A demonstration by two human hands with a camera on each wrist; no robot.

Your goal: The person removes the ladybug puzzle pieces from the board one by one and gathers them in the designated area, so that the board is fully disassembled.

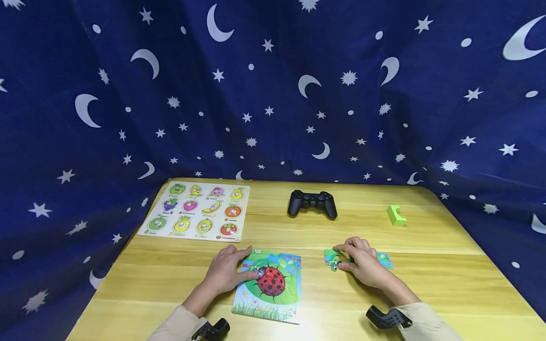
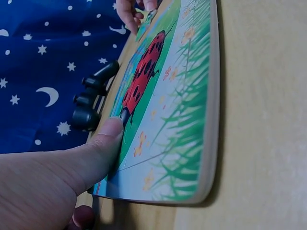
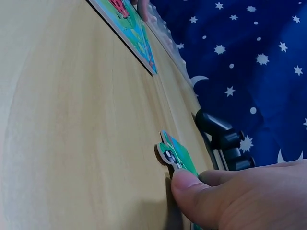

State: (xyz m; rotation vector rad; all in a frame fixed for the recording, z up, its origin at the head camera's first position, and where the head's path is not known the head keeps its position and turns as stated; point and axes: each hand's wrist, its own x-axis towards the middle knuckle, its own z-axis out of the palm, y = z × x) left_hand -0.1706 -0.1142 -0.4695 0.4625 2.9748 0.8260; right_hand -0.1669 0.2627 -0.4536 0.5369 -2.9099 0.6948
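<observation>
A square ladybug jigsaw puzzle [image 1: 273, 286] lies on the table with its picture facing up. My left hand [image 1: 226, 270] holds its left side, the thumb [image 2: 108, 134] on the picture by the ladybug's head and the index finger at the upper left corner. To the right, my right hand [image 1: 362, 263] pinches a small green puzzle piece [image 3: 177, 153] between thumb and index finger, low over the table. Another blue-green piece [image 1: 385, 260] shows beyond that hand, partly hidden by it.
A white fruit peg puzzle board [image 1: 194, 210] lies at the back left. Toward the back edge sits a black game controller [image 1: 312, 203], and a light green block [image 1: 396, 215] with a curved notch is at the right. A blue starry cloth [image 1: 273, 94] hangs behind the table.
</observation>
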